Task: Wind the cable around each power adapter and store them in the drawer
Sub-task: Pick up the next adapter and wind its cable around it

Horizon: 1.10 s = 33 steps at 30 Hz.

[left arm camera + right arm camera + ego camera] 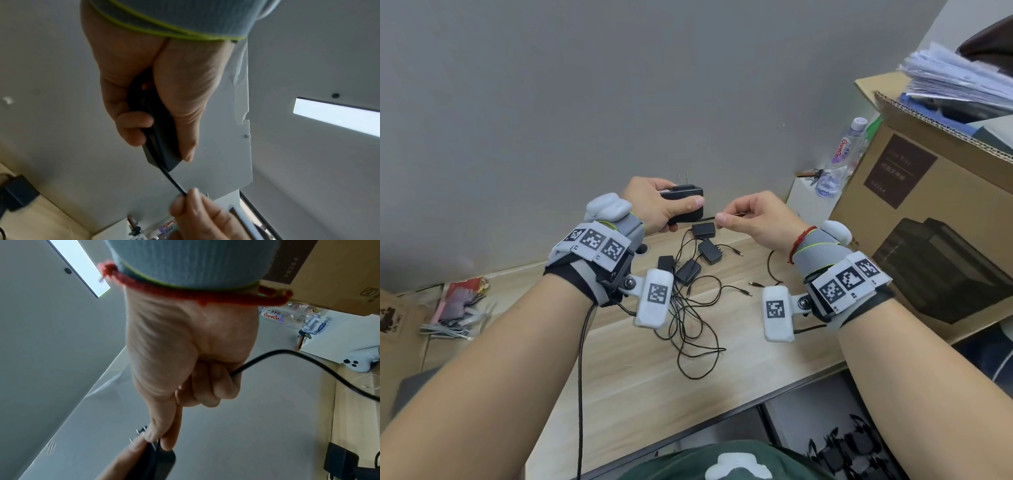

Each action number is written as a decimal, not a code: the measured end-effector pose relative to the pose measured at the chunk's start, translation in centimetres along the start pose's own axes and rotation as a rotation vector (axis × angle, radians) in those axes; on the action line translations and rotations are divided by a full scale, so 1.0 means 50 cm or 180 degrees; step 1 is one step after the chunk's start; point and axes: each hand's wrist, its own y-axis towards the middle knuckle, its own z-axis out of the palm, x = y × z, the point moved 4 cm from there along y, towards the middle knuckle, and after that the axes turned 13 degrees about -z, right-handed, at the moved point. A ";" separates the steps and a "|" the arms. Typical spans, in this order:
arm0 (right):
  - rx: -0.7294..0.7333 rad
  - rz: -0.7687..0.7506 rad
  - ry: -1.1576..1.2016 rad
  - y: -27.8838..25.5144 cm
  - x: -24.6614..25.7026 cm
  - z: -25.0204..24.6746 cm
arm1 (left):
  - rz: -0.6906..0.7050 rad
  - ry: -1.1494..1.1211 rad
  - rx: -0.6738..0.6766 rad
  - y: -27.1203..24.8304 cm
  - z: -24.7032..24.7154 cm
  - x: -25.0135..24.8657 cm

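Head view, centre frame: the left hand (654, 202) is gripping a black rectangular plastic power adapter (683, 200) while the right hand (756, 219) is pinching its thin black cable (709, 218), so winding is seemingly just starting. Four more black adapters (703, 230) are lying unwound amid tangled leads on the pale wooden tabletop (640, 370), none stored yet.

Adapters (697, 255) and tangled cables (688, 318) clutter mid-desk (619, 370); cardboard box (935, 219) blocks the right.

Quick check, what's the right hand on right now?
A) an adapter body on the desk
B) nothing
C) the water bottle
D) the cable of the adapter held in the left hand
D: the right hand pinches the cable running taut from the adapter that the left hand grips above the desk.
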 end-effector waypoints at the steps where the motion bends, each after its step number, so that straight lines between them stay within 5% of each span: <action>1: -0.0006 -0.0015 0.0017 0.004 0.000 -0.003 | -0.0001 0.0170 -0.0036 0.002 -0.003 0.003; 14: -0.0219 -0.0403 -0.0055 0.053 0.062 -0.047 | 0.0142 0.1195 0.0420 -0.023 0.031 0.001; 23: -0.0245 -0.0372 0.0158 0.065 0.029 -0.041 | 0.0405 0.1158 0.0721 -0.051 0.042 -0.026; 33: -0.0181 -0.0093 0.0192 0.039 -0.026 0.010 | 0.0502 0.0305 0.0498 -0.037 0.032 -0.038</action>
